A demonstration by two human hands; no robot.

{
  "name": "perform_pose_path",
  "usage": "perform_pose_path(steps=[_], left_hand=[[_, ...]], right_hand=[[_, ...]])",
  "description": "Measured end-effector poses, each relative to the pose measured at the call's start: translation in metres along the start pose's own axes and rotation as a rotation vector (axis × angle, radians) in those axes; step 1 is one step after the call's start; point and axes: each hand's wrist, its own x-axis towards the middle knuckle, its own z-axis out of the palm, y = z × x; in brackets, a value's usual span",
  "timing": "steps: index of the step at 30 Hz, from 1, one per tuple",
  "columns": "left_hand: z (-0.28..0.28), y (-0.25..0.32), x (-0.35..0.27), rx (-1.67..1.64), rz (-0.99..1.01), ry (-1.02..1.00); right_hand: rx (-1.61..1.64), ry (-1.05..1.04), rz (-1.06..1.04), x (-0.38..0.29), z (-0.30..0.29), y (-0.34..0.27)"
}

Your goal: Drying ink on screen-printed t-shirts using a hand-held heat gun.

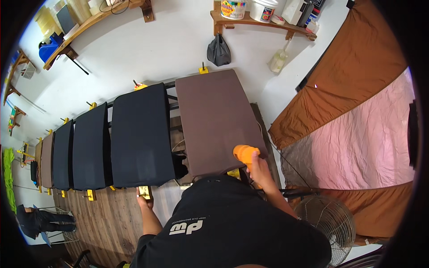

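In the head view, my right hand (260, 171) grips an orange hand-held heat gun or dryer (246, 154) over the near right part of a board covered in brown cloth (218, 117). My left hand (145, 200) is closed around a yellow metal bracket (144, 192) at the near edge of a board covered in black cloth (140, 137). The cloth on both boards lies mostly smooth. More boards with black cloth (90, 147) stand in a row to the left, and a brown one (47, 160) follows farther off. Yellow brackets with bolts (203, 69) sit at the boards' far ends.
Wall shelves (261, 22) hold tubs and bottles; a black plastic bag (219, 52) hangs below. A wire-caged fan (326, 224) stands at my right, near brown and pink fabric sheets (362, 144). Another person (43, 219) stands at the far left. Dark rails (173, 105) link the boards.
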Motion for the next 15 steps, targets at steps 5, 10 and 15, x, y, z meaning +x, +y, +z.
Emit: perform_pose_path(steps=[5, 10, 15], left_hand=[[-0.013, 0.023, 0.014, 0.290, -0.249, 0.048], [-0.039, 0.014, 0.050, 0.123, -0.199, 0.067], [-0.023, 0.000, 0.032, -0.252, -0.213, -0.099]], right_hand=[[-0.365, 0.270, -0.184, -0.005, -0.020, 0.023], [-0.546, 0.347, -0.288, -0.002, -0.017, 0.017], [-0.410, 0.223, -0.274, 0.004, -0.013, 0.018]])
